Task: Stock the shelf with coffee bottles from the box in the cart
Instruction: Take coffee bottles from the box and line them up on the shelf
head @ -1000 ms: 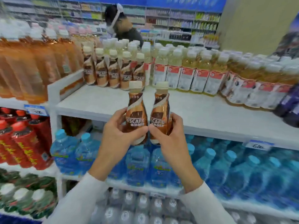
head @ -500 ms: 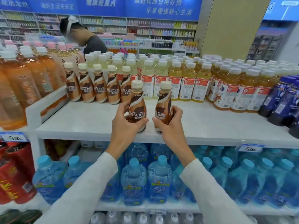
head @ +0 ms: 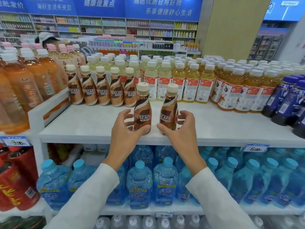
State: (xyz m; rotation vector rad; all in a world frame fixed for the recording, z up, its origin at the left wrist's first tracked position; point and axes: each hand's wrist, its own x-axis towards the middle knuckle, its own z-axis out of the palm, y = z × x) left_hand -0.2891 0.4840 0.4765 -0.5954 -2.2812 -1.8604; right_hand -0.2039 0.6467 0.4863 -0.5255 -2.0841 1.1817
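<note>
Two brown Nescafe coffee bottles with cream caps stand upright on the white top shelf (head: pixel 92 129) near its front edge. My left hand (head: pixel 125 129) curls loosely around the left bottle (head: pixel 142 111), fingers spread, thumb across its base. Beside the right bottle (head: pixel 169 111), my right hand (head: pixel 179 128) is spread, with small gaps between fingers and bottle. Several more Nescafe bottles (head: pixel 104 91) form a row further back on the left. The box and the cart are out of view.
Yellow tea bottles (head: pixel 189 80) fill the shelf behind and to the right, dark blue bottles (head: pixel 287 103) the far right. Large orange tea bottles (head: pixel 24 86) stand left of a white divider (head: pixel 49 106). Blue water bottles (head: pixel 140 184) sit below. A person (head: pixel 47 39) is behind the shelf.
Both hands moved the two bottles forward and set them down on the shelf. The fingers that gripped the bottles have since loosened and spread.
</note>
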